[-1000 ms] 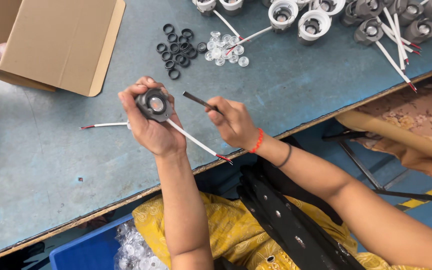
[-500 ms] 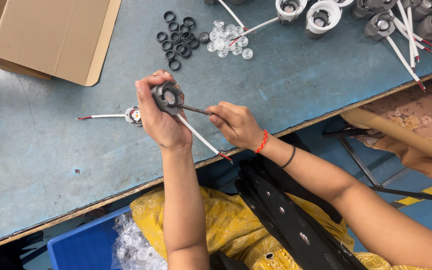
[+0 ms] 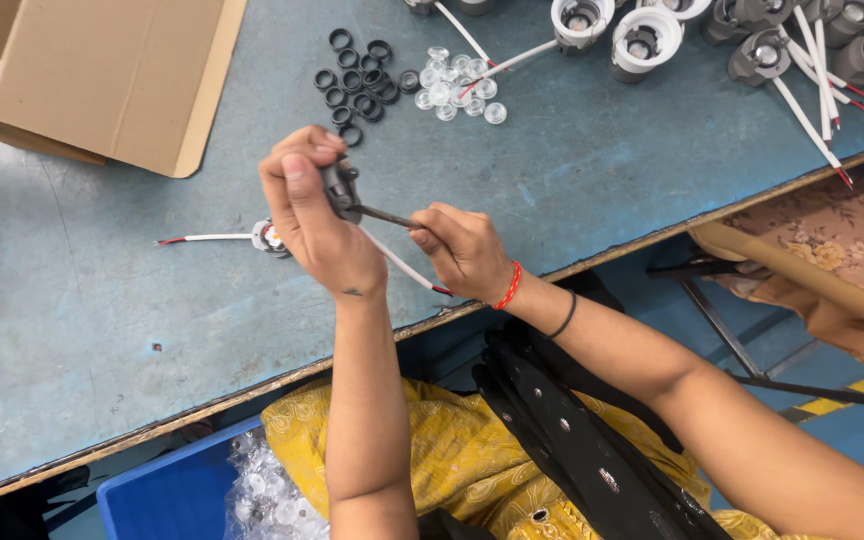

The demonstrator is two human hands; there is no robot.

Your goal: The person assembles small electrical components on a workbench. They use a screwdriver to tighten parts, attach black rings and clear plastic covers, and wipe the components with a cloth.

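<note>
**Small tool meets lamp housing at a blue workbench**

A left hand closes around a dark grey lamp housing, thumb and fingers wrapped tight so only its edge shows, held just above the bench. The right hand, at three o'clock from it, pinches a thin dark tool whose tip enters the housing's open side. A white wire trails from the housing toward five o'clock, passing under the right hand. The work looks best done with the housing kept steady and the tool held in line with the opening, so the tip does not slip onto the fingers or nick the wire.

At nine o'clock of the left hand, a small white-wired lamp part lies on the table, touching the edge of the hand. At twelve o'clock sit a cluster of black rings and, just beside it, a heap of clear lenses. Finished housings with white wires crowd the bench at one o'clock, and a cardboard box stands open at eleven.

The table is worn blue-grey with a wooden edge. Below it show a blue bin of clear parts at seven o'clock, yellow cloth over the person's lap, and black metal strips.
</note>
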